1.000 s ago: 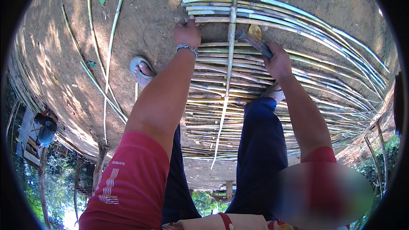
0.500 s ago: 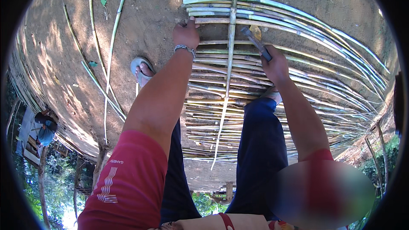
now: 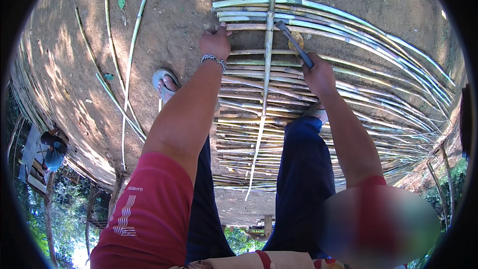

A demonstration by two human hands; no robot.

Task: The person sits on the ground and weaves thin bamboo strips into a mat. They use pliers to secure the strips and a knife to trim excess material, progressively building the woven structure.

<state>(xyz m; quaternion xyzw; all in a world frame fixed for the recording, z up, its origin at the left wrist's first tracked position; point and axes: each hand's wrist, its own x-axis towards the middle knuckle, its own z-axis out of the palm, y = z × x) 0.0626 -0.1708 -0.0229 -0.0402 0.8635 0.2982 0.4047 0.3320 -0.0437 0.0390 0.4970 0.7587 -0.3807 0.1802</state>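
A row of long, thin bamboo poles (image 3: 343,35) lies on the ground, with one bamboo crosspiece (image 3: 268,55) laid over them. My left hand (image 3: 215,43) is closed around the left end of one bamboo pole (image 3: 246,27), just below the greenish ones at the far side. In my right hand (image 3: 318,75) is a hammer (image 3: 294,41), gripped by its dark handle. Its head is beside the crosspiece, close to the pole that my left hand holds. Whether the head touches the bamboo I cannot tell.
Several loose bamboo lengths (image 3: 130,60) lie on the dirt at the left. My sandalled left foot (image 3: 167,82) stands beside the row; my right foot (image 3: 318,112) is among the poles. A yellow-brown leaf (image 3: 296,45) lies near the hammer. Another person (image 3: 54,150) is at the far left.
The hammer's head has moved a little left and away from me, up to the crosspiece. My left hand has shifted slightly left, still on the pole's end.
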